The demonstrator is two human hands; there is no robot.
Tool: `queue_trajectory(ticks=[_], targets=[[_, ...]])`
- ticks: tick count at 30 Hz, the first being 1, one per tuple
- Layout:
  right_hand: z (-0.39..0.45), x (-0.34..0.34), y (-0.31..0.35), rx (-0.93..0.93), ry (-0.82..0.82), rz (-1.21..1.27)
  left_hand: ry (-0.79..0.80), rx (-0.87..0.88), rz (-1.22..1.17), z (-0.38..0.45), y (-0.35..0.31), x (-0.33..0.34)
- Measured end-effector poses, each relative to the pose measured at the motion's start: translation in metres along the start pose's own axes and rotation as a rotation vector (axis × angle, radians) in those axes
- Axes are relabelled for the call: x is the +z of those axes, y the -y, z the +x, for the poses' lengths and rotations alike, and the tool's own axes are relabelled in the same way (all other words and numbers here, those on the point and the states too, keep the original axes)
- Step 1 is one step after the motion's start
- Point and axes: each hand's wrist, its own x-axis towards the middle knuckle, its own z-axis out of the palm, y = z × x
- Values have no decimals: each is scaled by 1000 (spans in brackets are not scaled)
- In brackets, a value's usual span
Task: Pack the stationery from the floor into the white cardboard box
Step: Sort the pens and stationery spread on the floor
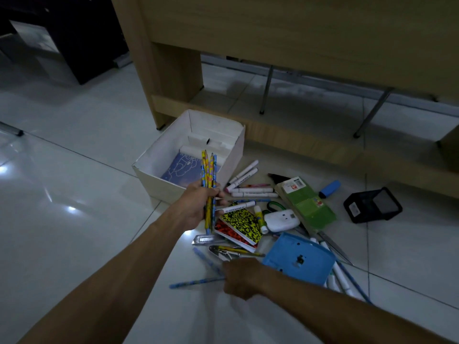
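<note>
The white cardboard box [159,180] stands open on the floor, with a blue notebook [181,167] lying inside. My left hand [198,204] grips a bunch of yellow and blue pencils [210,170], held upright just in front of the box. Lower down, my right hand [242,279] is closed on a blue pencil [196,283] lying on the tiles. Another blue pencil [206,260] lies beside it. To the right sits the pile: white markers [248,192], a yellow-black notebook [241,223], a glue stick [260,219] and a blue plastic case [298,259].
A green packet [308,204], a white tape dispenser [280,220], a blue highlighter [329,188] and a tipped black mesh holder [372,204] lie to the right. A utility knife [203,239] rests near my left wrist. A wooden desk [273,45] stands behind the box.
</note>
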Motion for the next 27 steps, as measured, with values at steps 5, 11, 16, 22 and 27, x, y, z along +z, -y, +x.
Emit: queue_trajectory(ticks=[5,11,16,22,27], targets=[[-20,-33,-47,-4,-61,216,-22,-4,-38,-1,-5,2],[-37,-43,-78,-35,-263,154,-65,3,-42,-1,-8,4],[-39,-38,-101,46,-281,88,-80,-20,25,-1,-8,10],[-30,-43,-92,146,-483,342,-106,-22,28,-2,-9,15],[-15,-8,-47,30,-456,490,-179,53,4,-4,-10,17]])
